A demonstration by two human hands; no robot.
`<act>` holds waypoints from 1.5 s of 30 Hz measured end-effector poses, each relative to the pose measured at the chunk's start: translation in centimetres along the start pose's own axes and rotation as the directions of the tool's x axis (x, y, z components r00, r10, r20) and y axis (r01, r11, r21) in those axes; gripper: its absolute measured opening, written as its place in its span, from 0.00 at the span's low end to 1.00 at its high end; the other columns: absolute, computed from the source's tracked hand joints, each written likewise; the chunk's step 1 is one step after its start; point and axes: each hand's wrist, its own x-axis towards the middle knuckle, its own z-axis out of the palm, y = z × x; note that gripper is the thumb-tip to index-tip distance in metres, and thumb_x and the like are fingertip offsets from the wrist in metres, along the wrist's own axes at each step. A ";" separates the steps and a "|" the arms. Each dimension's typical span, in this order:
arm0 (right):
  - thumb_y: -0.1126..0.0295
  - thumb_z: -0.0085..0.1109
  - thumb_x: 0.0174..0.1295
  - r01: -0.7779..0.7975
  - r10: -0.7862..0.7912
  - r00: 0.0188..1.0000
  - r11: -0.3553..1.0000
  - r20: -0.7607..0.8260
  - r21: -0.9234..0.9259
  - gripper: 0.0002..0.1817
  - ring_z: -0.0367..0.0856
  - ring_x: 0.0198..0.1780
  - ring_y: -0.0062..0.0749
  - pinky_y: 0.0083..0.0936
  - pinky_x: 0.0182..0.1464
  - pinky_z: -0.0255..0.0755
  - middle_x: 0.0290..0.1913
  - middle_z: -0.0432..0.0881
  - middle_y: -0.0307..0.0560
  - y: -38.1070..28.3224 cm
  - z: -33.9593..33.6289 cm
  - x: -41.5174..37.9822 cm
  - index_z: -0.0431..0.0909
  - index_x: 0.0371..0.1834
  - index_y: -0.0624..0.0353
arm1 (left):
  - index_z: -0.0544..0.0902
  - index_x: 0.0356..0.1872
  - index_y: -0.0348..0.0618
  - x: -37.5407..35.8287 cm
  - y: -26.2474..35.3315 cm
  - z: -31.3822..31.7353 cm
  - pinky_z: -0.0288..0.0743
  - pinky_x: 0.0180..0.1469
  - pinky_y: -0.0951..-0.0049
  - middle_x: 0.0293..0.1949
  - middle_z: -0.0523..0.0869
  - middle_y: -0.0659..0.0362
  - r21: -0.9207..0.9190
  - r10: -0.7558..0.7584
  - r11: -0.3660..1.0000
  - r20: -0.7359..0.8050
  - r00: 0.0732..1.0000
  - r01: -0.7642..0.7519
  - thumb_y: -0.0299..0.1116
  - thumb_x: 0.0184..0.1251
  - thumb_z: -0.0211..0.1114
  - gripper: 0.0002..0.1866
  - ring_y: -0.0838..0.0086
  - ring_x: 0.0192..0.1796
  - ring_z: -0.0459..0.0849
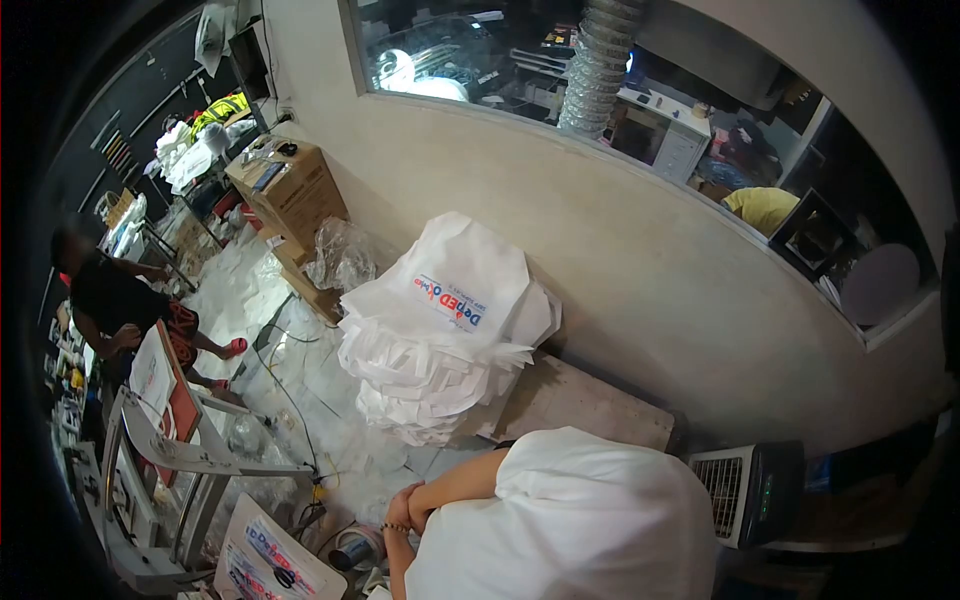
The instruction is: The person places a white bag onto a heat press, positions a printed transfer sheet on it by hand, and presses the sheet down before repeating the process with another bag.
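Observation:
Both my hands meet at the bottom centre, in front of my white shirt. My left hand [402, 505], with a beaded bracelet at its wrist, looks folded over my right wrist. My right hand [421, 517] is largely covered, and its fingers cannot be made out. Below and left of them lies a white sheet [260, 550] with blue and red print, with black scissors [284, 577] on it. A roll of tape [355, 548] is close to my left forearm. Beyond my arms stands a tall stack of printed white bags [440, 330].
A grey metal press frame [215, 458] stands left. Another person [115, 300] in dark clothes is beyond it. Cardboard boxes [295, 195] lean by the wall. Cables and plastic litter the floor. A board [590, 400] and a black appliance with a grille [722, 490] are right.

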 end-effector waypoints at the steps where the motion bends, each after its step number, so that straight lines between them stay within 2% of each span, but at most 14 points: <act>1: 0.61 0.55 0.75 -0.055 0.056 0.997 0.998 0.050 -0.002 0.20 0.83 0.62 0.39 0.48 0.72 0.68 0.59 0.87 0.44 0.7 0.2 -0.8 0.79 0.60 0.65 | 0.88 0.47 0.32 0.2 -0.1 0.0 0.79 0.48 0.62 0.44 0.91 0.46 -0.001 0.001 1.000 -0.003 1.000 -0.001 0.53 0.76 0.57 0.28 0.61 0.45 0.89; 6: 0.61 0.53 0.76 -0.176 0.167 0.978 0.982 0.125 0.063 0.20 0.83 0.62 0.36 0.47 0.75 0.64 0.58 0.87 0.43 0.8 -0.2 0.6 0.78 0.61 0.65 | 0.88 0.47 0.33 0.5 -0.2 -0.3 0.79 0.48 0.62 0.44 0.91 0.46 -0.005 0.001 1.000 -0.008 1.000 -0.001 0.53 0.76 0.57 0.28 0.61 0.44 0.88; 8: 0.57 0.50 0.77 0.140 -0.141 0.987 0.990 -0.070 -0.018 0.24 0.81 0.65 0.39 0.53 0.75 0.64 0.65 0.83 0.43 1.8 0.2 0.9 0.77 0.66 0.62 | 0.88 0.47 0.33 0.6 -0.4 -0.3 0.79 0.48 0.62 0.43 0.91 0.47 -0.010 0.002 1.000 -0.012 1.000 -0.002 0.53 0.76 0.57 0.28 0.61 0.44 0.88; 9: 0.57 0.50 0.77 0.137 -0.138 0.988 0.990 -0.072 -0.020 0.24 0.81 0.65 0.39 0.53 0.75 0.64 0.65 0.83 0.43 2.3 0.4 0.4 0.77 0.66 0.62 | 0.88 0.47 0.33 0.6 -0.5 -0.4 0.79 0.47 0.62 0.43 0.91 0.47 -0.011 0.000 1.000 -0.011 1.000 -0.001 0.53 0.76 0.57 0.28 0.61 0.44 0.88; 11: 0.61 0.53 0.76 -0.041 0.041 0.999 0.999 0.014 0.008 0.21 0.82 0.63 0.34 0.50 0.77 0.62 0.59 0.87 0.42 2.8 0.5 -0.7 0.78 0.62 0.66 | 0.88 0.47 0.33 0.8 -0.7 -0.6 0.79 0.47 0.62 0.43 0.91 0.47 -0.013 -0.001 1.000 -0.013 1.000 0.001 0.53 0.76 0.57 0.28 0.62 0.44 0.88; 15: 0.62 0.52 0.76 -0.061 0.061 0.997 0.998 0.038 -0.004 0.21 0.83 0.63 0.34 0.51 0.77 0.61 0.60 0.87 0.41 3.3 0.3 -1.3 0.78 0.62 0.67 | 0.88 0.47 0.33 0.9 -1.2 -0.8 0.79 0.47 0.63 0.43 0.91 0.47 -0.022 -0.004 1.000 -0.020 1.000 0.004 0.53 0.75 0.58 0.28 0.62 0.43 0.88; 18: 0.62 0.52 0.76 -0.015 0.016 0.999 0.999 -0.038 0.036 0.21 0.82 0.63 0.34 0.51 0.77 0.60 0.60 0.87 0.42 3.5 0.3 -1.6 0.77 0.62 0.67 | 0.88 0.47 0.33 0.9 -1.5 -1.1 0.79 0.47 0.63 0.42 0.91 0.48 -0.027 -0.007 1.000 -0.023 1.000 0.006 0.53 0.75 0.58 0.28 0.62 0.43 0.88; 23: 0.60 0.49 0.77 -0.141 0.138 0.990 0.985 0.040 0.096 0.23 0.81 0.65 0.36 0.50 0.78 0.58 0.61 0.86 0.46 1.8 -1.0 -0.5 0.76 0.63 0.70 | 0.88 0.47 0.33 1.0 -1.9 -1.3 0.79 0.46 0.63 0.42 0.91 0.48 -0.036 -0.006 0.999 -0.027 1.000 0.005 0.53 0.75 0.58 0.27 0.63 0.42 0.88; 32: 0.64 0.52 0.74 -0.147 0.145 0.989 0.981 0.023 0.126 0.21 0.81 0.65 0.42 0.54 0.74 0.67 0.64 0.84 0.43 4.9 0.6 -4.1 0.78 0.65 0.64 | 0.88 0.46 0.33 1.0 -3.0 -1.8 0.79 0.46 0.63 0.41 0.91 0.49 -0.047 -0.002 0.999 -0.037 0.999 0.000 0.53 0.75 0.58 0.27 0.64 0.41 0.88; 36: 0.65 0.50 0.75 -0.123 0.121 0.992 0.991 0.043 0.058 0.22 0.81 0.65 0.41 0.51 0.75 0.67 0.64 0.84 0.43 0.8 -1.5 -0.9 0.77 0.66 0.66 | 0.88 0.46 0.34 0.8 -3.1 -2.0 0.79 0.45 0.63 0.41 0.91 0.50 -0.051 0.002 0.999 -0.043 0.999 -0.004 0.53 0.75 0.58 0.27 0.64 0.41 0.88; 38: 0.63 0.51 0.76 -0.448 0.448 0.886 0.753 0.124 0.483 0.21 0.82 0.63 0.35 0.53 0.79 0.56 0.61 0.86 0.41 -0.2 -1.8 -0.8 0.78 0.64 0.65 | 0.88 0.46 0.34 0.7 -3.4 -2.0 0.79 0.45 0.63 0.41 0.91 0.50 -0.054 0.002 0.999 -0.046 0.999 -0.005 0.53 0.75 0.59 0.27 0.64 0.40 0.87; 42: 0.64 0.51 0.76 -0.308 0.343 0.939 0.874 -0.028 0.377 0.20 0.82 0.63 0.34 0.53 0.79 0.55 0.61 0.86 0.41 2.9 -0.1 -3.5 0.79 0.63 0.64 | 0.88 0.46 0.34 0.5 -4.0 -2.1 0.79 0.45 0.63 0.40 0.91 0.51 -0.058 0.006 0.998 -0.055 0.998 -0.010 0.53 0.75 0.59 0.27 0.65 0.40 0.87; 44: 0.65 0.51 0.76 -0.121 0.129 0.991 0.981 -0.047 0.151 0.19 0.83 0.62 0.34 0.54 0.79 0.55 0.61 0.86 0.41 3.6 0.4 -3.9 0.79 0.63 0.65 | 0.88 0.46 0.34 0.5 -4.5 -2.2 0.79 0.45 0.63 0.40 0.91 0.51 -0.062 0.009 0.998 -0.058 0.998 -0.012 0.53 0.74 0.59 0.27 0.65 0.40 0.87; 45: 0.65 0.51 0.76 -0.121 0.130 0.990 0.981 -0.048 0.150 0.19 0.83 0.62 0.34 0.54 0.79 0.55 0.61 0.86 0.41 4.2 0.8 -4.4 0.79 0.63 0.65 | 0.88 0.46 0.34 0.6 -4.4 -2.3 0.79 0.45 0.63 0.40 0.91 0.51 -0.063 0.012 0.998 -0.062 0.998 -0.016 0.53 0.74 0.59 0.27 0.65 0.39 0.87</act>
